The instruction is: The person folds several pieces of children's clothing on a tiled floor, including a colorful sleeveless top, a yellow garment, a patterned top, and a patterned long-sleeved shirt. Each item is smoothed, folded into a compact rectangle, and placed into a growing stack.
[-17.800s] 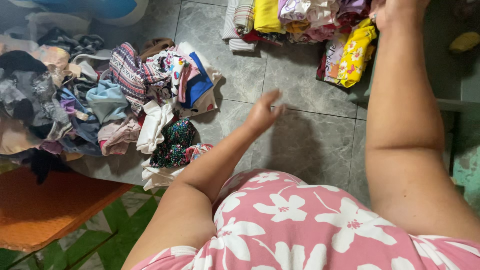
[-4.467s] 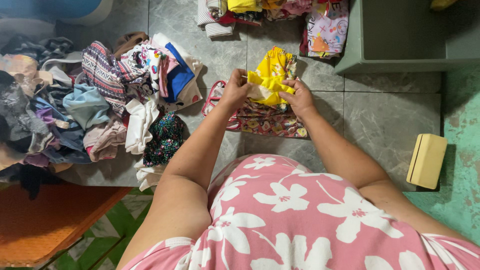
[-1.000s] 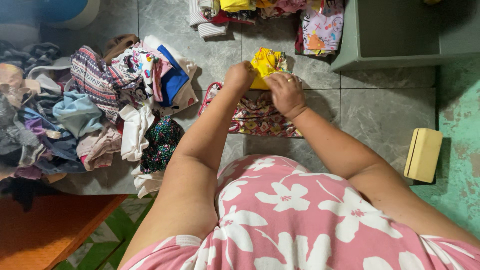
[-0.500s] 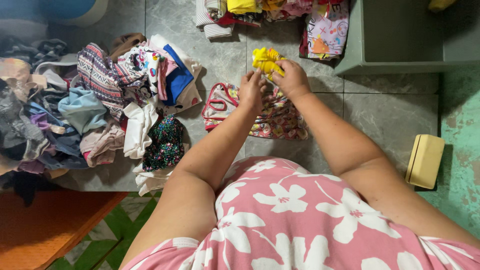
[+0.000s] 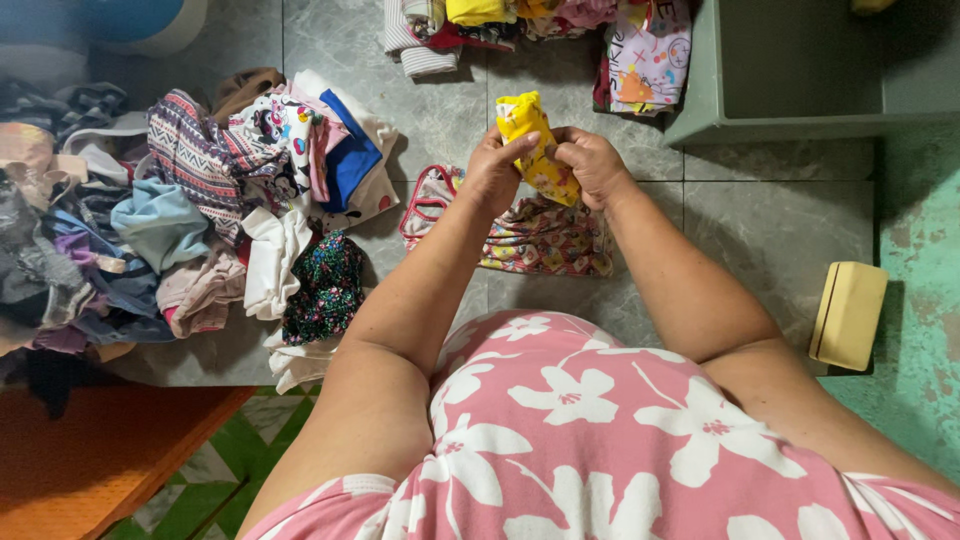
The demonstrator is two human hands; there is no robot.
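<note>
Head view, looking straight down: nearest, along the bottom of the frame, is the person's pink garment with white flowers, and at lower left an orange mat over green patterned flooring. Both forearms rise from there toward the upper middle. At centre right a pale yellow rectangular block sits by the edge where grey tile meets rough green floor. Between the arms, a multicoloured printed cloth with red trim lies flat on the grey marbled floor tiles, with bare tile open to its right and below it. To the left, a loose heap of mixed unfolded clothes spreads from the left edge to near the printed cloth. Above the cloth, the left hand and right hand are raised side by side, palms turned toward each other, each closed around a rolled yellow flowered fabric piece, which stands nearly upright between them, its top poking above the fingers. Farther on, at upper right, a grey-green plastic tub shows its rim and wall. Along the top edge lies a row of folded clothes, ending in a white printed piece beside the tub. A blue and white rounded object fills the upper left corner.
</note>
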